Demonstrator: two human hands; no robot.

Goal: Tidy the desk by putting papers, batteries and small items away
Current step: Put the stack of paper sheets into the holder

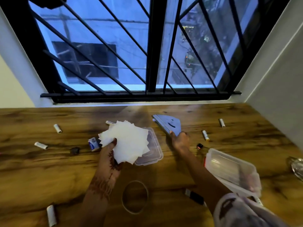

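Papers (127, 141): a fanned white stack, raised just above the desk (49, 169) left of centre, overlapping the left part of a clear tub (153, 153) behind it. Left hand (108, 150): the thumb presses the stack's near-left edge from above, the fingers are hidden beneath; the grip is a closed pinch on the papers.

Right hand (180, 140): the fingers are curled about the near corner of a thin blue booklet (170, 124), which tilts away toward the window (147, 46); whether its far edge touches the desk cannot be told. A pale patterned sleeve (237, 210) covers the forearm.

Batteries (57, 128): white cells lie scattered singly, two at far left, one at the near-left edge, one behind the papers, two to the right of the booklet. A small blue-and-white item (93, 144) lies just left of the left hand. A band (135, 196) lies flat between the forearms. A second clear box (232, 169) stands tilted by the right forearm.

Surface: dark-grained wood. Room: a black-barred window at the desk's far edge, with white walls (278, 79) on both sides.
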